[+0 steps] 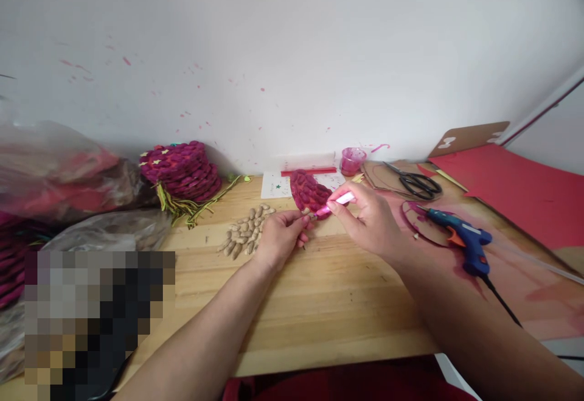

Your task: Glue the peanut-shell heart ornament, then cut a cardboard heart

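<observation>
My right hand (371,221) is closed in a pinch around a pink and white pen-shaped tool (344,199); I cannot tell if it is a marker or a brush. Its pink end reaches the fingertips of my left hand (283,233), which pinches a peanut, mostly covered by the fingers. Just behind both hands lies a disc of magenta-painted peanuts (306,188), partly hidden by the tool and my right fingers. A pile of unpainted peanuts (246,229) sits left of my left hand on the wooden table (319,303).
Painted peanut discs stand stacked (182,173) at back left, beside plastic bags (68,170). A cup of pink liquid (353,160) stands by the wall. Scissors (420,183), a blue glue gun (469,243) and red sheets (515,188) lie right.
</observation>
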A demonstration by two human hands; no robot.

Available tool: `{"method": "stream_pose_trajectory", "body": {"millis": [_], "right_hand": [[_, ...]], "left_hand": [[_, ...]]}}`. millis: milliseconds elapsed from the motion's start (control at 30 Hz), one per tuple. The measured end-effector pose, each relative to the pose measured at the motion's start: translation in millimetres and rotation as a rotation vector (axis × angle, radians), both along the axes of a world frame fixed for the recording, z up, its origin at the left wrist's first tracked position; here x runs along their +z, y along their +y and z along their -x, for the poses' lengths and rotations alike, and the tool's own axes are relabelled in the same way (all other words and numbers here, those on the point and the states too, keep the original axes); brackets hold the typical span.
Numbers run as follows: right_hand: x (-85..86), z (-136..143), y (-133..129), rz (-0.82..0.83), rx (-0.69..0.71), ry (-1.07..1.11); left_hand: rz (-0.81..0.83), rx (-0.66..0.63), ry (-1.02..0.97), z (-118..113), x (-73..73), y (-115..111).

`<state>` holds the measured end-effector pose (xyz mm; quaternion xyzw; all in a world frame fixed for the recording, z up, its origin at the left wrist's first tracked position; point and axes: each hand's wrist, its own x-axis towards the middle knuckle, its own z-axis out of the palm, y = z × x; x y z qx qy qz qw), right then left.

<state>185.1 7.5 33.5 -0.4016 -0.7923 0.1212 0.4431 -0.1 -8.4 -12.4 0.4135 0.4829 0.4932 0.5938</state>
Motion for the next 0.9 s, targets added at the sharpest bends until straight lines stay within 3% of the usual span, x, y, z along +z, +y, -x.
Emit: {"method": "stream_pose_trajectory", "body": {"millis": [300,600,900], "right_hand": [[3.4,-0.4,-2.0,0.038,-0.019,-0.041],[2.2,0.2,-1.5,0.051,0.001,0.005],[5.6,-2.9,-2.8,0.126,0.013,0.099]], "left_hand": [[-0.022,-0.097,0.145,0.5,-0.1,-3.0],[-0.032,-0.093,0.259,-1.0,-3.3,-4.5],[-0.053,-0.164,0.069,-1.8,-1.8,-6.1]]}}
